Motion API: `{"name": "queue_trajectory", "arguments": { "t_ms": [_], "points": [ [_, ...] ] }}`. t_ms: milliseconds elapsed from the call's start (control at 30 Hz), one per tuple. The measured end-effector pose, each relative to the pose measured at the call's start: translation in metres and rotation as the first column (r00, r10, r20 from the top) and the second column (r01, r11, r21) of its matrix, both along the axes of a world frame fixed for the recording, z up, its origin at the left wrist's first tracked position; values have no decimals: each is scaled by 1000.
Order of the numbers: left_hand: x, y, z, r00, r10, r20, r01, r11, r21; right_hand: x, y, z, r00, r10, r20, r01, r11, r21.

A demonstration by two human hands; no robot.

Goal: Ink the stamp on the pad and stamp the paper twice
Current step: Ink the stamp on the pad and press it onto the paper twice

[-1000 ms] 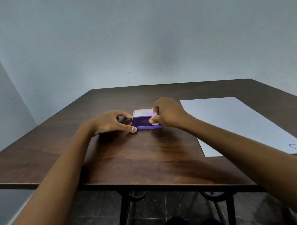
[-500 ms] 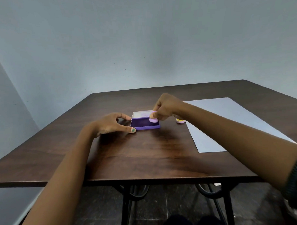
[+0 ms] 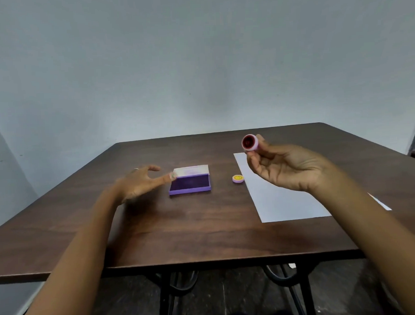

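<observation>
My right hand (image 3: 285, 167) holds a small round lilac stamp (image 3: 249, 142) up above the table, its dark inked face turned toward me. An open purple ink pad (image 3: 190, 183), lid raised at the back, lies in the middle of the brown table (image 3: 205, 229). My left hand (image 3: 141, 183) hovers just left of the pad with fingers spread, a fingertip near the pad's back left corner. A white sheet of paper (image 3: 275, 199) lies to the right, partly hidden by my right arm.
A small lilac cap with a yellow top (image 3: 238, 179) sits on the table between the pad and the paper. A grey wall rises behind the table. Black table legs and dark floor show below the front edge.
My right hand has lifted the stamp off the pad, moved it right and turned its face up. My left hand has loosened from the pad's left side, fingers spread.
</observation>
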State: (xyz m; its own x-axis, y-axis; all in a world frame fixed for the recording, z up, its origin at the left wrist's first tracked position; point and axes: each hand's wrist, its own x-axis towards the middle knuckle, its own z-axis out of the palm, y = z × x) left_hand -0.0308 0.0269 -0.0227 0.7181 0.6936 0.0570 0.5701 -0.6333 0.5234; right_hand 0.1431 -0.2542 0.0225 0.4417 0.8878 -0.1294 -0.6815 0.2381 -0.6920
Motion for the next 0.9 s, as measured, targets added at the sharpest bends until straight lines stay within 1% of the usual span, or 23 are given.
{"name": "queue_trajectory", "arguments": {
  "t_ms": [67, 100, 167, 233, 267, 333, 400, 433, 467, 500, 533, 567, 667, 733, 800, 900],
  "points": [
    [3, -5, 3, 990, 96, 103, -113, 978, 174, 2, -18, 0, 999, -43, 27, 43, 999, -6],
    [7, -11, 6, 981, 113, 160, -151, 955, 255, 5, -29, 1, 997, -65, 48, 65, 998, -8],
    [19, -32, 14, 967, 60, 247, -144, 930, 338, 14, -49, 4, 988, -124, 95, 125, 992, -5],
    [36, -64, 22, 960, -47, 277, -51, 940, 337, 26, -68, 7, 963, -217, 162, 221, 975, -11],
    [46, -83, 24, 956, -113, 270, 24, 949, 315, 33, -78, 9, 939, -264, 222, 275, 961, -20],
    [66, -123, 26, 937, -268, 224, 220, 951, 216, 48, -95, 9, 856, -311, 412, 363, 930, -51],
    [84, -156, 24, 904, -401, 149, 390, 915, 100, 59, -110, 8, 731, -302, 613, 438, 895, -82],
    [93, -170, 22, 886, -454, 93, 447, 890, 90, 65, -117, 6, 665, -280, 692, 468, 879, -94],
    [102, -181, 20, 866, -499, 31, 494, 863, 105, 70, -124, 5, 619, -251, 745, 486, 867, -111],
    [110, -189, 19, 844, -535, -28, 534, 836, 125, 75, -130, 2, 597, -229, 769, 491, 862, -124],
    [117, -196, 18, 825, -560, -76, 565, 814, 137, 80, -134, 0, 601, -212, 771, 481, 866, -137],
    [122, -199, 18, 812, -573, -113, 584, 800, 138, 84, -137, -3, 629, -198, 752, 451, 881, -145],
    [134, -198, 19, 799, -579, -162, 598, 794, 110, 92, -141, -10, 780, -154, 606, 313, 935, -165],
    [138, -194, 20, 795, -581, -176, 599, 798, 68, 96, -141, -12, 852, -108, 513, 218, 963, -159],
    [142, -191, 20, 783, -578, -229, 605, 793, 65, 99, -139, -13, 897, -73, 435, 140, 982, -124],
    [147, -189, 12, 773, -564, -291, 608, 789, 90, 103, -134, -16, 939, -22, 344, 50, 996, -73]
  ]
}}
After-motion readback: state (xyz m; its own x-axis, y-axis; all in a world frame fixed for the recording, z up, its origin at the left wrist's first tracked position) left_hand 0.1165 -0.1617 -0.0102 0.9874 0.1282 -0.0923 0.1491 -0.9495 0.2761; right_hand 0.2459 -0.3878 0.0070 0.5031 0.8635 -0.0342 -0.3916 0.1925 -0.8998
